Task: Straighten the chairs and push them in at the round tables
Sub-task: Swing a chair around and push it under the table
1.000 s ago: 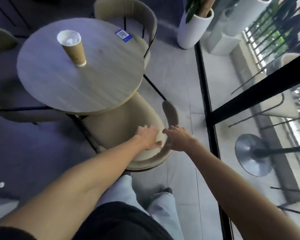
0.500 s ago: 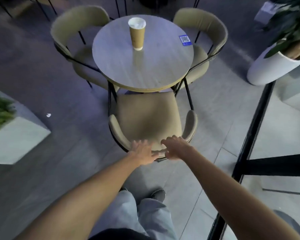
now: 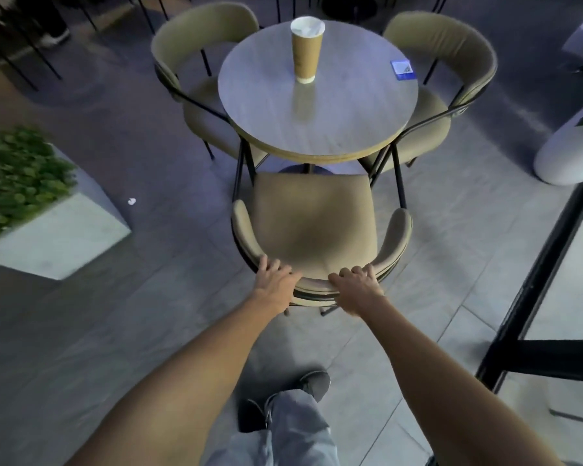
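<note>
Round table (image 3: 317, 112) centre, two far chairs with seats partly under it: left chair (image 3: 199, 38), right chair (image 3: 451, 45). Near chair (image 3: 310, 216) faces the table, seat front at the table edge, backrest toward the person. Box planter (image 3: 58, 230) on floor left. Left hand (image 3: 275, 280) and right hand (image 3: 357, 287) curl over the backrest top, gripping it, set apart. Paper cup (image 3: 306, 48) upright on table, blue sticker (image 3: 403, 69) near right rim

Near chair (image 3: 313, 223): tan padded seat and low curved backrest on a thin black frame. It stands upright before you, backrest toward you, its seat front just under the edge of the round bench (image 3: 333, 112). Left far chair (image 3: 195, 38) and right far chair (image 3: 451, 45): same make, seats tucked under the bench, backs outward.
</note>
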The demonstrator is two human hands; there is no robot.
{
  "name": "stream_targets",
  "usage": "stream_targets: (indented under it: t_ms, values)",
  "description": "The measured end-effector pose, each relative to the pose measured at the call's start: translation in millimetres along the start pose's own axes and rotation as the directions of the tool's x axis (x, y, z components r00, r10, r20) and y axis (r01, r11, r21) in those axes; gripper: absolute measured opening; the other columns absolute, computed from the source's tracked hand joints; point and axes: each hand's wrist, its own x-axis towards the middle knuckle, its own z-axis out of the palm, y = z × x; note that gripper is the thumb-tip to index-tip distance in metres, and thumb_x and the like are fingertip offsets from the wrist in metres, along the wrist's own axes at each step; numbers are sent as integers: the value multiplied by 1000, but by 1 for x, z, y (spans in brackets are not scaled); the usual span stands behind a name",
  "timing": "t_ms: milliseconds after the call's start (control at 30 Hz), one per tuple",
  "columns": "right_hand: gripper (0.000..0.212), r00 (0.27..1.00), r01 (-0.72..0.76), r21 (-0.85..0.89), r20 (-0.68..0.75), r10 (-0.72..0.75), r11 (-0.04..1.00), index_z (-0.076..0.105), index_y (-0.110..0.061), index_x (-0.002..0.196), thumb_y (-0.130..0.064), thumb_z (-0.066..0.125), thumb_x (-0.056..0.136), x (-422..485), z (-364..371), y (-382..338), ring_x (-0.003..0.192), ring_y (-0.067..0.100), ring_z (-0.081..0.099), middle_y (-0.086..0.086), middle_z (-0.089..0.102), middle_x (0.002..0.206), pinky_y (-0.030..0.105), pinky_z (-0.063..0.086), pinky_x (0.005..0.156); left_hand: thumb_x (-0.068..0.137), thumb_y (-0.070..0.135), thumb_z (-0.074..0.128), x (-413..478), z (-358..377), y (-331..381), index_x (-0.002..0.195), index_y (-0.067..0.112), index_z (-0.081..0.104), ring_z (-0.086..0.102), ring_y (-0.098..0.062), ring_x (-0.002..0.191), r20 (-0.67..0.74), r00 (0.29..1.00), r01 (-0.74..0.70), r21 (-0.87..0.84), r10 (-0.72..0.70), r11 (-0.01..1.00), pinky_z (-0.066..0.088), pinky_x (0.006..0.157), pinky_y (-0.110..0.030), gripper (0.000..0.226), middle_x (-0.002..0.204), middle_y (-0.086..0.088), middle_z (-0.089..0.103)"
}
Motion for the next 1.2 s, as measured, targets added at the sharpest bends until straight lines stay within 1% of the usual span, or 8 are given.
stream_targets:
  t_ms: [67, 200, 367, 533, 667, 800, 967, 1200]
  values:
    - [34, 1000, 12, 26, 19, -12, 1000, 53, -28, 129, -32, 54, 96, 8, 0, 0, 120, 29, 53, 1, 61, 125, 51, 28, 105, 86, 32, 72, 2, 1, -1, 140, 30, 48, 37, -27, 135, -5, 1000, 24, -14, -24, 1000, 9, 118, -55, 60, 136, 1, 53]
    - [29, 1000, 10, 61, 26, -11, 998, 56, -31, 125, -25, 54, 97, 19, 7, -3, 115, 27, 54, -1, 67, 115, 53, 26, 107, 86, 27, 73, 7, 7, 0, 136, 33, 52, 41, -28, 131, -3, 999, 54, 1, -54, 999, 14, 117, -54, 55, 133, 0, 56]
    - [28, 1000, -2, 58, 10, 2, 998, 58, -31, 121, -22, 57, 95, 26, 9, -8, 115, 29, 54, -2, 67, 113, 53, 25, 105, 83, 13, 75, 18, 8, -3, 128, 35, 61, 53, -26, 118, -39, 996, 77, -28, -78, 997, 23, 111, -50, 52, 117, 1, 64]
    - [35, 997, -29, 45, 74, 25, 999, 57, -32, 122, -31, 68, 89, 20, 15, -13, 118, 30, 53, -2, 68, 115, 53, 23, 107, 87, 14, 71, 16, 14, 3, 124, 36, 65, 57, -26, 115, -37, 995, 94, -29, -95, 995, 25, 110, -52, 43, 114, 2, 69]
    - [33, 997, -30, 46, 76, 26, 998, 56, -32, 121, -34, 67, 90, 13, 20, -21, 118, 29, 53, -2, 68, 114, 54, 22, 107, 95, 12, 59, 6, 16, 5, 123, 32, 66, 55, -27, 117, -47, 995, 88, -35, -89, 996, 21, 113, -54, 36, 115, 0, 68]
    - [33, 997, -33, 51, 74, 29, 998, 57, -31, 121, -34, 67, 90, 5, 25, -23, 117, 29, 53, -2, 68, 113, 54, 22, 106, 97, 7, 53, -2, 14, 9, 126, 30, 65, 53, -28, 121, -20, 996, 83, -42, -84, 996, 15, 117, -55, 38, 118, -2, 67]
    - [32, 998, -26, 55, 62, 23, 998, 58, -31, 120, -31, 68, 89, -4, 29, -27, 117, 29, 52, -3, 68, 112, 53, 23, 106, 99, 8, 52, -12, 16, 12, 129, 30, 64, 53, -29, 123, -1, 996, 85, -51, -85, 995, 15, 117, -55, 39, 121, -2, 66]
    - [34, 999, -10, 48, 42, 8, 999, 57, -30, 123, -32, 67, 90, -12, 32, -29, 117, 30, 52, -2, 68, 115, 53, 24, 106, 98, 10, 56, -20, 22, 14, 129, 29, 64, 54, -27, 119, -9, 997, 81, -82, -82, 993, 15, 117, -57, 38, 117, -3, 66]
